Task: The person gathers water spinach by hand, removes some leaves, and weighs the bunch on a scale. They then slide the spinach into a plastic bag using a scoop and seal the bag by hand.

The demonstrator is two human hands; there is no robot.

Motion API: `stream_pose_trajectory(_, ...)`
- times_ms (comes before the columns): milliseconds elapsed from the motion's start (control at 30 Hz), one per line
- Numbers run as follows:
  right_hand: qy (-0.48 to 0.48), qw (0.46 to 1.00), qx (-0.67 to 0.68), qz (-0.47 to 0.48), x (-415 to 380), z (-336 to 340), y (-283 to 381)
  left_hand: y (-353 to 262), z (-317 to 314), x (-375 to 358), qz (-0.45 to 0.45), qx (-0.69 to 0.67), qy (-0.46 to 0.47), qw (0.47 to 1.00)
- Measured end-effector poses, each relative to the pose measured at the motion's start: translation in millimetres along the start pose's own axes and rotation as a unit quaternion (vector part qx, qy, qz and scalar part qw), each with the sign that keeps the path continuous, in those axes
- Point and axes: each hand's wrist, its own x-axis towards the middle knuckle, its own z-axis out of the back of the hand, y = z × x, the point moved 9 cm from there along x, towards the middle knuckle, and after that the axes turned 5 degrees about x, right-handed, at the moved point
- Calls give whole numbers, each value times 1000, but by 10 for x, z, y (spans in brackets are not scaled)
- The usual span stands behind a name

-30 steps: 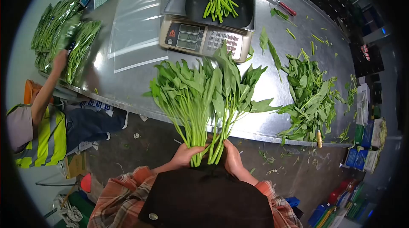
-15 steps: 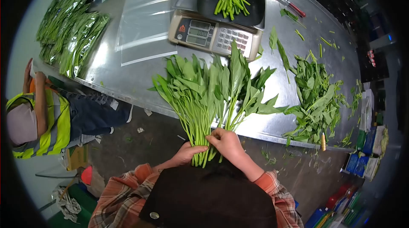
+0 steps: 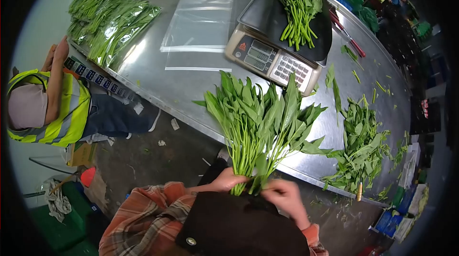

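Observation:
A bunch of long-stemmed leafy greens (image 3: 253,117), looking like water spinach, is held upright above the table's near edge. My left hand (image 3: 228,180) is closed around the lower stems. Close by on the right, my right hand (image 3: 283,197) is slightly blurred, its fingers pinched at a drooping leaf (image 3: 260,170) beside the stems. Beyond the bunch stands a digital scale (image 3: 267,60), with another bunch of greens (image 3: 299,14) on its black tray (image 3: 321,40). A loose heap of greens (image 3: 361,141) lies to the right.
Clear plastic bags (image 3: 198,21) lie flat on the metal table (image 3: 186,95), left of the scale. Bagged greens (image 3: 112,21) are piled at far left. A red-handled tool (image 3: 351,38) and a knife handle (image 3: 359,191) lie rightward. A person in a yellow vest (image 3: 62,105) is at left.
The view has shifted, so the table things appear further right and lower. My right hand has drawn away from the stems to the right, and a leaf now droops beside its fingers.

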Motion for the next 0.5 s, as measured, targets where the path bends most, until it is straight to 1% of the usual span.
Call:
stream_pose_trajectory(33, -133, 983, 109, -69, -163, 370, 39, -18, 24, -6, -11, 38, -5, 999)
stream_pose_trajectory(67, -208, 923, 324, 2, -273, 720, -54, -53, 20, -7, -35, 54, -11, 998)
stream_pose_trajectory(100, -232, 855, 455, 95, -289, 1052, -6, -94, 13, -12, -58, 70, -16, 996)
stream_pose_trajectory(133, -248, 760, 571, 187, -264, 1307, 52, -151, 1, -12, -82, 87, -21, 993)
stream_pose_trajectory(167, -341, 825, 440, 97, -230, 1352, -75, -147, 4, -12, -72, 114, -37, 990)
stream_pose_trajectory(200, -421, 859, 293, 6, -224, 1379, -184, -200, -29, -29, -56, 134, -42, 988)
stream_pose_trajectory(233, -341, 926, 163, 23, -4, 1108, -69, -285, -71, -78, -41, 154, -48, 986)
stream_pose_trajectory(267, -277, 955, 50, -96, 190, 795, -153, -318, -86, -103, -24, 176, -55, 983)
stream_pose_trajectory(300, -180, 976, -73, -94, 412, 386, 57, -295, -49, -69, -49, 202, -66, 976)
stream_pose_trajectory(333, -138, 983, -118, -41, 584, 76, 41, -197, 17, -12, -74, 228, -78, 968)
stream_pose_trajectory(367, -85, 973, -211, -25, 723, -196, 113, -173, 68, 19, -101, 253, -89, 958)
stream_pose_trajectory(400, -31, 953, -303, -9, 842, -413, 164, -205, 96, 24, -101, 350, -102, 926)
stream_pose_trajectory(467, -23, 936, -352, -5, 970, -539, -38, -60, 160, 143, -121, 273, -90, 950)
stream_pose_trajectory(500, -41, 942, -331, 40, 951, -509, -24, -152, 123, 103, -138, 275, -80, 948)
